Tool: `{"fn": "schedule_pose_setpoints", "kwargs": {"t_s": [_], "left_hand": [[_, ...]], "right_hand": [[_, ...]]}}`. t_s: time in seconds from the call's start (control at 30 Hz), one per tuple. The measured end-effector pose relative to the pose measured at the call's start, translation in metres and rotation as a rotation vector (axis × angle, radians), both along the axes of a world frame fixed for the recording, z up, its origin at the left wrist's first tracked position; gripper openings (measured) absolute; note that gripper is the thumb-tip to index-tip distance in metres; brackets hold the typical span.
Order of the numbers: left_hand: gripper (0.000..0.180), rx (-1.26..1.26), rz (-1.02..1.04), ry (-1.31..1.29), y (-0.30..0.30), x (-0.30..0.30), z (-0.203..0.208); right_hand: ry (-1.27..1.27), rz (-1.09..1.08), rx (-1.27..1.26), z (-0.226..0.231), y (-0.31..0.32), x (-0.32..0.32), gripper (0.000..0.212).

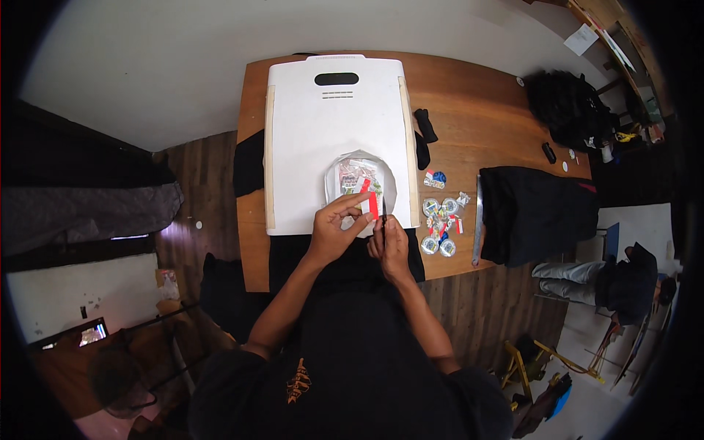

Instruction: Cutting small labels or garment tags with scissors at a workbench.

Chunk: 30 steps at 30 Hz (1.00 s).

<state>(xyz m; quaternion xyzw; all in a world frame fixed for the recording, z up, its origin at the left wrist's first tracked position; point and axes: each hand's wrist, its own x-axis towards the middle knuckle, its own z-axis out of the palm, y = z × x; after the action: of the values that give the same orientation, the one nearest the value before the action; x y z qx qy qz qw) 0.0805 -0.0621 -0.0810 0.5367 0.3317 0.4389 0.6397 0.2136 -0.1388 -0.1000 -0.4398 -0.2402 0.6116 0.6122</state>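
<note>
My left hand (339, 229) pinches a small red-and-white piece (372, 205), flat like a sticker or a slip of paper. Close against it, my right hand (389, 246) is closed on a thin dark tool (384, 208); whether it is scissors or a knife cannot be made out. Both hands are over the near part of a large white panel (304, 147) with a dark handle slot. Just beyond my fingers lies a round, pale, shallow dish (391, 180) with printed pieces (352, 172) in it, partly covered by my left hand.
The panel rests on a wooden table (469, 95). Several round badge-like pieces (447, 247) and red-and-white scraps lie right of it. Farther right are a metal ruler (479, 220), folded black cloth (535, 213) and a black bag (568, 106). Another person (623, 282) is at the far right.
</note>
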Motion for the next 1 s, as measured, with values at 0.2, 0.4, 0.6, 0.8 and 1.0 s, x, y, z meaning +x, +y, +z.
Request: {"fn": "schedule_pose_setpoints", "kwargs": {"t_s": [0.2, 0.4, 0.6, 0.8, 1.0], "left_hand": [[0.043, 0.045, 0.057, -0.03, 0.009, 0.0, 0.012], [0.043, 0.043, 0.055, -0.028, 0.006, 0.001, 0.014], [0.043, 0.053, 0.063, -0.035, 0.006, 0.0, 0.014], [0.042, 0.062, 0.068, -0.029, 0.006, 0.0, 0.017], [0.034, 0.148, 0.111, 0.097, 0.007, -0.004, 0.008]], "right_hand": [[-0.012, 0.111, 0.044, -0.004, -0.007, -0.001, 0.039], [0.029, 0.087, 0.04, -0.002, -0.01, -0.006, 0.036], [0.002, 0.108, 0.037, -0.001, -0.011, -0.005, 0.038], [0.019, 0.07, 0.038, -0.004, -0.012, -0.009, 0.036], [0.044, 0.034, 0.053, -0.002, -0.012, -0.01, 0.036]]}}
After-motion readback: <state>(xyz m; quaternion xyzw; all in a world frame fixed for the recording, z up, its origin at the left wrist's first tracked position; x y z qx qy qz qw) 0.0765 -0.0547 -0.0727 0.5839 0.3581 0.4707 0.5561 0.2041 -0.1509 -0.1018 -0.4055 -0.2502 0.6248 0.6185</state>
